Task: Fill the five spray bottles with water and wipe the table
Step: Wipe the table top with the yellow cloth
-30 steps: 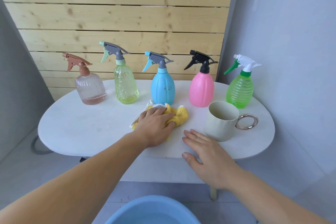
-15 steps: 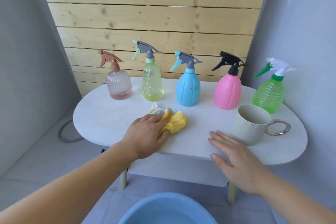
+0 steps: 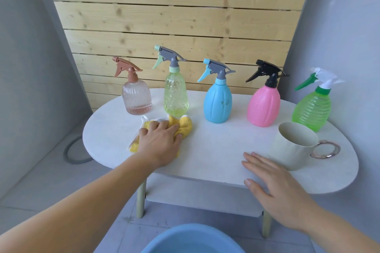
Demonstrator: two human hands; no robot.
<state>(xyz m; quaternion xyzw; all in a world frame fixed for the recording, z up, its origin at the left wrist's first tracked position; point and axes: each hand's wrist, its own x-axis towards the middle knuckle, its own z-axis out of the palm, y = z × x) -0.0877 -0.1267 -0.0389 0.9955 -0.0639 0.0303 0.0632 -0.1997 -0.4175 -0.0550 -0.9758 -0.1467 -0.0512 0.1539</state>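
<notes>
A row of spray bottles stands at the back of the white oval table point(image 3: 216, 150): a clear one with a brown head point(image 3: 136, 98), a yellow-green one point(image 3: 175, 96), a blue one point(image 3: 218, 104), a pink one point(image 3: 264, 107) and a green one point(image 3: 311, 109). My left hand point(image 3: 160, 144) grips a crumpled yellow cloth point(image 3: 185, 126) and presses it on the table just in front of the yellow-green bottle. Flat on the table's front edge lies my right hand point(image 3: 273, 185), fingers straight, just left of the mug.
A pale mug point(image 3: 292, 150) with a ring handle stands at the right front of the table. A blue basin point(image 3: 191, 240) sits on the floor below me. A grey hose loop point(image 3: 71, 154) lies on the floor at left. Wooden planks and grey walls close in behind.
My left hand has slid the yellow cloth leftward, from in front of the blue bottle to in front of the yellow-green one. My right hand stays flat beside the mug.
</notes>
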